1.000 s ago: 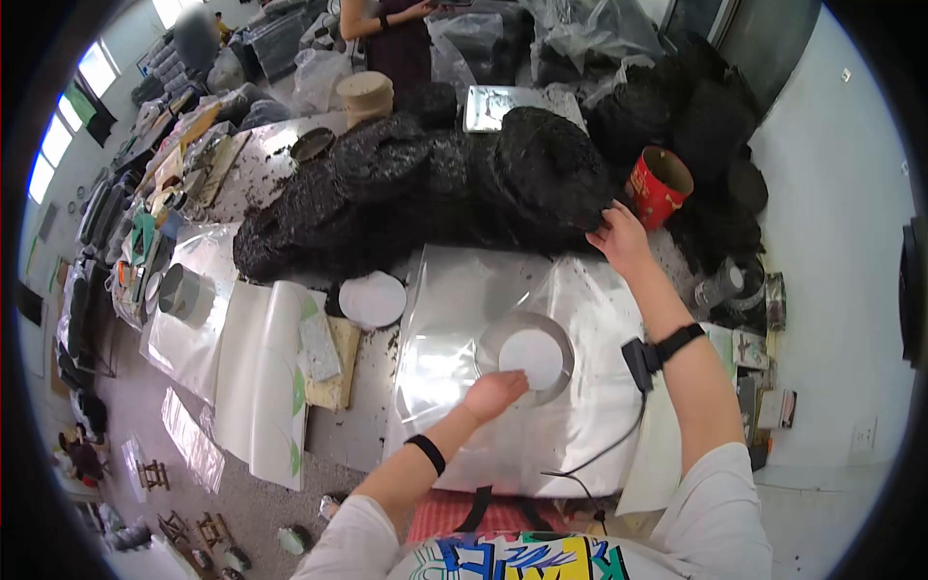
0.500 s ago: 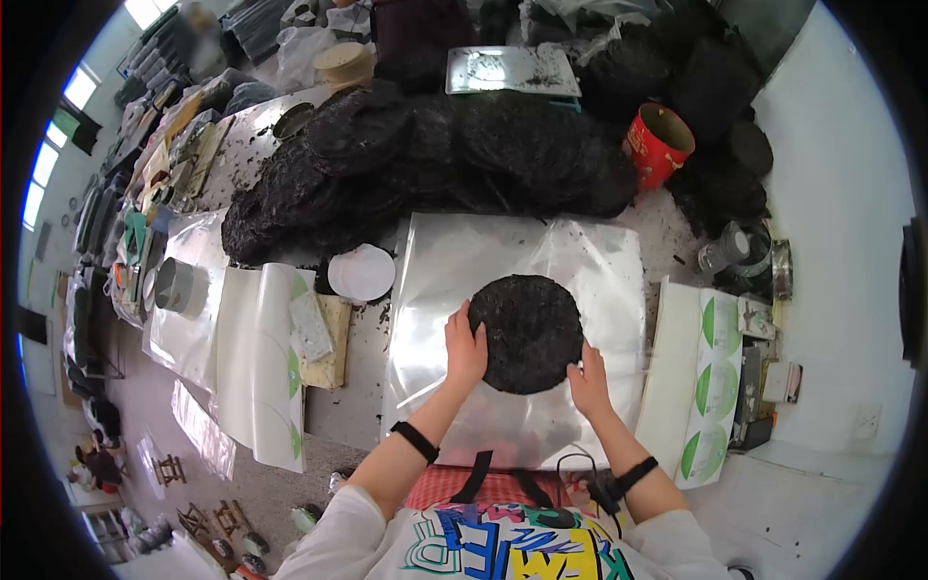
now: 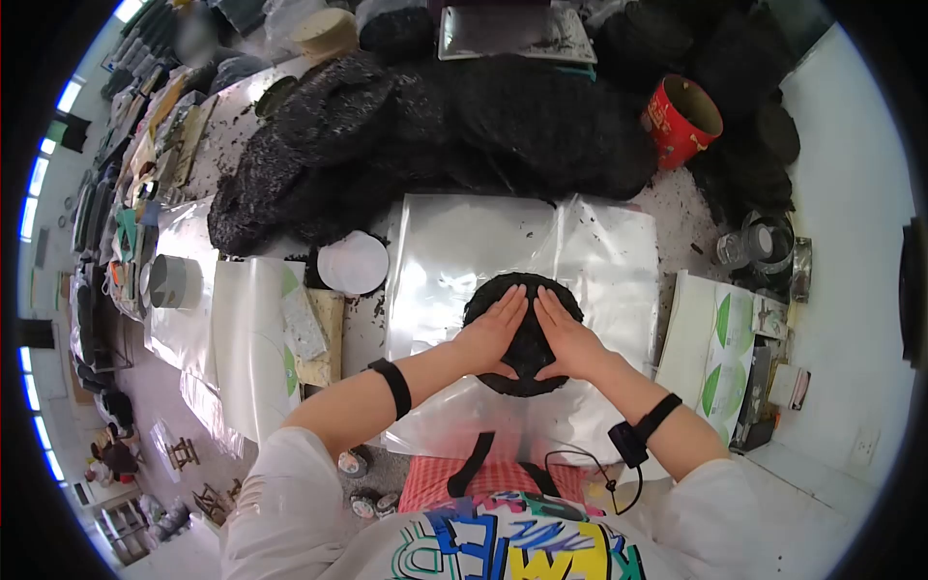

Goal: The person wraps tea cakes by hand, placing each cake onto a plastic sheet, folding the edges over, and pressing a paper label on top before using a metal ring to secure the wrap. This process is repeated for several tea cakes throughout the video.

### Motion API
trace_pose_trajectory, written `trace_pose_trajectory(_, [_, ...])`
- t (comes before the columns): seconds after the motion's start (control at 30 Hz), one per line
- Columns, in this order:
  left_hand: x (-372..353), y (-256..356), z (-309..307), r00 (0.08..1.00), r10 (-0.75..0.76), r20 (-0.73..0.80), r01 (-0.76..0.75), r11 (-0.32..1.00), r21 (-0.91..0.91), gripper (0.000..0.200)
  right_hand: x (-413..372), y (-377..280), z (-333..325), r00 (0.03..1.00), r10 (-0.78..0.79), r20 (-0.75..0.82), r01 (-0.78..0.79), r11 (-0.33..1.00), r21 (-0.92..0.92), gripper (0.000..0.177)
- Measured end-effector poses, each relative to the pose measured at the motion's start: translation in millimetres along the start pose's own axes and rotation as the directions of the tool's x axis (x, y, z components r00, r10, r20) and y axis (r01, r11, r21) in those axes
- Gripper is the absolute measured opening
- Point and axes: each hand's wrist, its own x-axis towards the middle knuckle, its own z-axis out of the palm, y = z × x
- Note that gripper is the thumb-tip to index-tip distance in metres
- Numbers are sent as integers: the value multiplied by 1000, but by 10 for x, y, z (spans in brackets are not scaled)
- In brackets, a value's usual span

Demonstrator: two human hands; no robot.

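A round black cake that looks like dried seaweed (image 3: pixel 529 350) lies on a shiny silver sheet (image 3: pixel 440 266) in front of me. My left hand (image 3: pixel 495 331) rests flat on its left half, fingers stretched out and pointing away from me. On the right half, my right hand (image 3: pixel 570 338) lies the same way, palm down and open. The two sets of fingertips nearly meet near the cake's far edge, and the thumbs sit close together near its front. Much of the cake is hidden under both hands.
Behind the sheet is a long heap of similar black cakes (image 3: pixel 425 126). A red bucket (image 3: pixel 681 126) stands at the back right. Left are a white round lid (image 3: pixel 354 263), a metal ring (image 3: pixel 174 282) and plastic packaging (image 3: pixel 246 333). More green-printed packaging (image 3: pixel 710 338) lies right.
Both hands have gone from gripping the cake's left and right edges to lying flat on top of it. The view has shifted slightly; the cake stays in about the same place.
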Motion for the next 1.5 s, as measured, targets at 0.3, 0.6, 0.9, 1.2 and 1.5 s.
trace_pose_trajectory(0.3, [459,-313,696,953,-233,193,199,963,181,121,557,367,773,989,136,51,-124,974,-188,115])
trace_pose_trajectory(0.6, [183,-216,730,952,-190,240,168,980,108,120,350,120,585,971,96,217,-43,970,-240,120])
trace_pose_trajectory(0.9, [207,-303,918,960,-219,174,209,975,75,110,120,-532,523,958,259,-124,-161,843,514,68])
trace_pose_trajectory(1.2, [206,-354,946,958,-209,196,231,968,-96,109,-314,-1051,1271,939,-185,-292,210,976,59,14])
trace_pose_trajectory(1.5, [163,-49,695,958,-286,-14,285,958,-20,89,-206,-1001,499,959,-129,254,47,951,305,14])
